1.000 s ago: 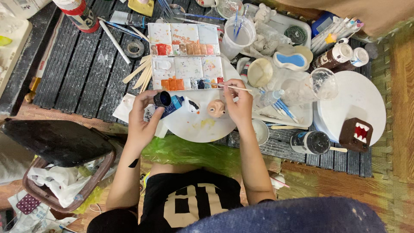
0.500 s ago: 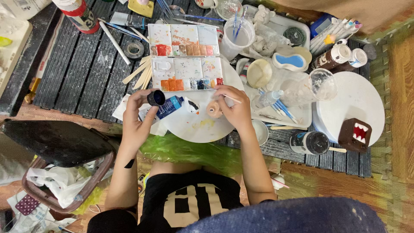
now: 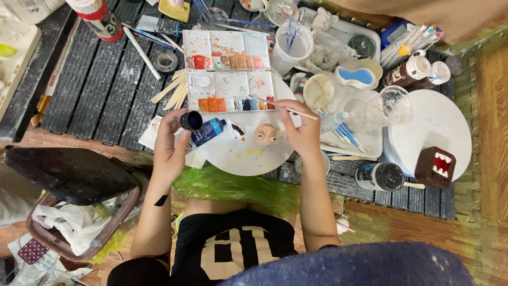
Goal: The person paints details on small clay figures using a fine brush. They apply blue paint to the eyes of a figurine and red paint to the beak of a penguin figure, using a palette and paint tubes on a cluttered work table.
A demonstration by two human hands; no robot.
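left hand (image 3: 170, 145) fingers grip dark cap (image 3: 190, 120) and blue paint tube (image 3: 208, 131), uncapped | right hand (image 3: 302, 132) pinches thin brush (image 3: 283, 107) beside clay head (image 3: 265, 134) on white plate (image 3: 238, 159) | head looks mostly unpainted, painting barely underway

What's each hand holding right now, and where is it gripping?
The left hand holds a blue paint bottle by its body, its dark cap at the fingers. The right hand holds a thin paintbrush along its handle.
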